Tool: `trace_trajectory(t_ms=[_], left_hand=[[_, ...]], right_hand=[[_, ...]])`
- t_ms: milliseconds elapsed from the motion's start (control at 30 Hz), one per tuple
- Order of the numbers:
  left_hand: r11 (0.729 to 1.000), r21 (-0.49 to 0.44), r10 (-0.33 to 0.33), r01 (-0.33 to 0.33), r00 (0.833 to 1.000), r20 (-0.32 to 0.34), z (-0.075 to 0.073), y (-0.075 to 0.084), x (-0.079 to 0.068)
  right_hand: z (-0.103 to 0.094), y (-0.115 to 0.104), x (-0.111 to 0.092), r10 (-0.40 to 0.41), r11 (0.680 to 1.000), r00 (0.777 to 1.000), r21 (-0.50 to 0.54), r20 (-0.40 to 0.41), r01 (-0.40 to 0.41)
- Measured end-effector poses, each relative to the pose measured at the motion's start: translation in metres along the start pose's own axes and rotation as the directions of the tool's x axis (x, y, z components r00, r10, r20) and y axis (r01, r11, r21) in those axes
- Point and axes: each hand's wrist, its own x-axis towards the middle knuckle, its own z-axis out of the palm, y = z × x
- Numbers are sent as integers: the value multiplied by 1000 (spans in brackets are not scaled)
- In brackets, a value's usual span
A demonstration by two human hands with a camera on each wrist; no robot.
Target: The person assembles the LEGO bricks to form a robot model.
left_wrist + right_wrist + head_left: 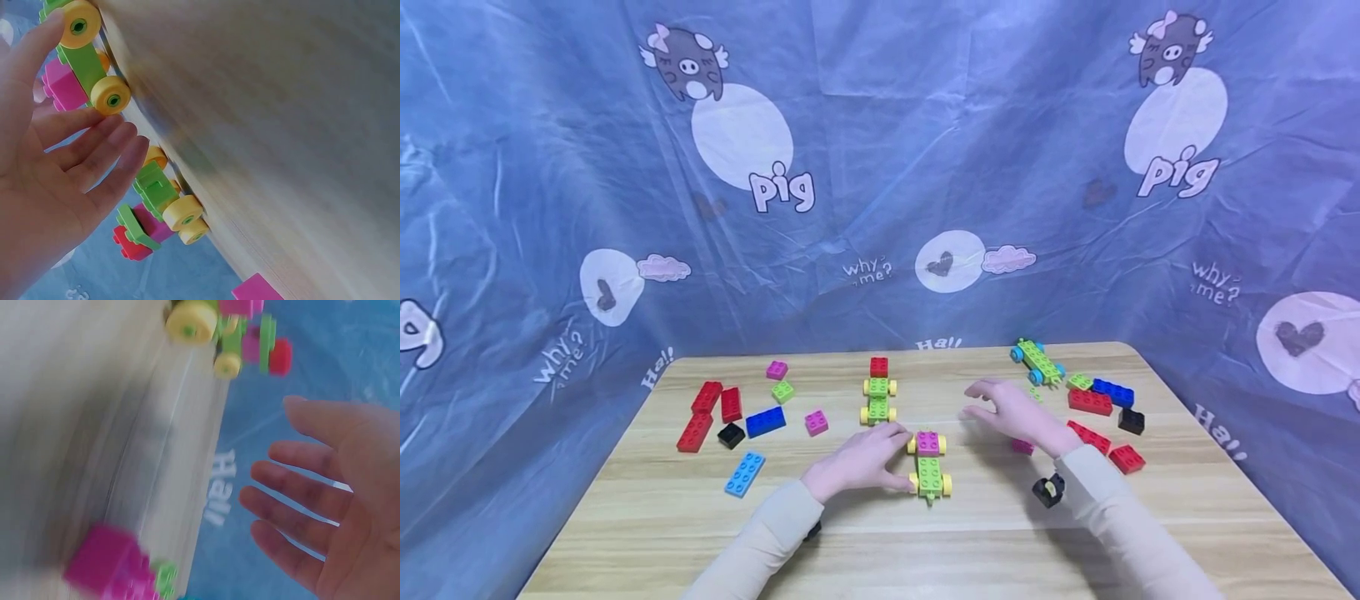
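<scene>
My left hand [865, 462] is at the left side of a toy car [929, 475] with a green base, yellow wheels and a magenta brick on its front end. Its thumb lies at the rear wheel and its index finger at the front wheel, the fingers loosely extended. A second yellow-wheeled green car [156, 190] stands just beyond those fingertips, carrying magenta, green and red bricks [131, 244]. To the right of the first car, my right hand [1011, 410] hovers over the table with spread fingers, holding nothing. Below it sits a magenta brick [106, 559].
Red bricks [695, 432], a dark blue brick [765, 422] and a light blue brick [745, 474] lie on the left. Right of my right hand are red bricks [1089, 402], a black brick [1131, 420] and a blue-wheeled green base [1037, 362]. A patterned curtain [880, 167] hangs behind the table.
</scene>
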Motion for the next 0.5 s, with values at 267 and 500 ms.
trace_trajectory(t_ms=[267, 500], left_hand=[[999, 33, 1, -1, 1000, -1, -1, 0, -1], [999, 47, 15, -15, 1000, -8, -2, 0, -1]], right_hand=[[-15, 34, -7, 144, 981, 989, -140, 46, -136], [-19, 47, -13, 253, 957, 957, -185, 140, -225]])
